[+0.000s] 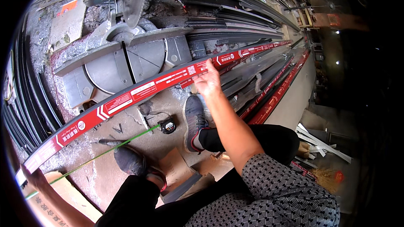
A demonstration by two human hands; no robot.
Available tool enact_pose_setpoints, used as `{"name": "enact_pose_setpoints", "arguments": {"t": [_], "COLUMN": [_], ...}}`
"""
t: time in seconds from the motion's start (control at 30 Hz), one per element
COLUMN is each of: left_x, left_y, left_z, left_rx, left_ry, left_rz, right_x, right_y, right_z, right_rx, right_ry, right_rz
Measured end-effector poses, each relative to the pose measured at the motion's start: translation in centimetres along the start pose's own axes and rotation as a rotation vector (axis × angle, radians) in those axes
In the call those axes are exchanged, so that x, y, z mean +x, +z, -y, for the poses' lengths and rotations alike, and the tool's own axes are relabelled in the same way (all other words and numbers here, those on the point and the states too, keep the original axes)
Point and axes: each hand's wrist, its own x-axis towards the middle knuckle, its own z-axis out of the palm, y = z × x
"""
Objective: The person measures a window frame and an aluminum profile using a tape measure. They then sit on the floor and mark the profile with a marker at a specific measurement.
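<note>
A long metal profile [139, 90] wrapped in red printed film is held across the base of a miter saw [122, 54], running from the lower left up toward the far right of the floor. The right hand [207, 80] is laid on the profile near its middle, with the fingers closed narrowly over its upper edge. The left hand [33, 178] is seen at the profile's near end at the lower left, but whether its fingers are gripping cannot be told. A tape measure case [168, 126] rests on the concrete floor [172, 101] just below the profile, its green blade [92, 157] drawn out toward the left hand. 2 dark shoes [193, 117] stand beside the case. More profiles [269, 96] lie stacked along the right.
</note>
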Motion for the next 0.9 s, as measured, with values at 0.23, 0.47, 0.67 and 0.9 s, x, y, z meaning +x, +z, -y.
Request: {"name": "enact_pose_setpoints", "arguments": {"t": [0.23, 0.47, 0.67, 0.9], "left_x": [-4.1, -18.7, -18.3, -11.4], "left_y": [0.6, 13.3, 13.5, 9.0], "left_z": [3.7, 10.3, 12.0, 15.6], "left_rx": [0.219, -0.032, -0.120, -0.028], "left_ry": [0.220, -0.182, -0.255, -0.158], "left_rz": [0.130, 0.352, 0.459, 0.468], "right_x": [-3.0, -4.7, -6.8, -7.9], "right_y": [1.8, 3.5, 5.1, 5.8], "right_z": [-2.4, -7.4, -9.8, -10.3], "right_rx": [0.049, 0.059, 0.103, 0.036], "right_ry": [0.022, 0.089, 0.128, 0.090], "right_rz": [-0.018, 0.089, 0.147, 0.143]}}
